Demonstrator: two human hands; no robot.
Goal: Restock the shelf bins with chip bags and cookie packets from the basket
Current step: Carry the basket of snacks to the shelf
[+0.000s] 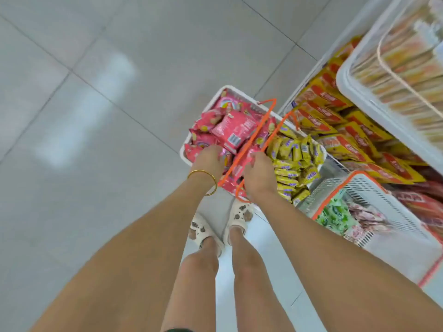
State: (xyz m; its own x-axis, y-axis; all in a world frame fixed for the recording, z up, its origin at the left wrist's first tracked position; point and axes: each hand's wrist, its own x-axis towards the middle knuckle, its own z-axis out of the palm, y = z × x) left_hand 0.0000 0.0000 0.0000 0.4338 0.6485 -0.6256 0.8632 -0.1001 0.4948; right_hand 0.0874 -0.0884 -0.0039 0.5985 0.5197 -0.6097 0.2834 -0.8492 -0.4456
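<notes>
A white basket (217,97) with two orange handles (263,118) stands on the floor in front of my feet. Pink chip bags (230,125) fill its left half and yellow cookie packets (294,154) fill its right half. My left hand (208,159), with a gold bangle on the wrist, reaches down into the pink bags and its fingers curl onto one. My right hand (259,173) is beside it at the handles, fingers curled over another pink bag. The fingertips of both hands are partly hidden among the bags.
To the right stands a shelf. A white bin with an orange rim (374,195) holds green packets (335,216). Yellow and red boxes (335,121) lie on a lower level, under a large white bin (347,82). Grey tiled floor (96,116) spreads left.
</notes>
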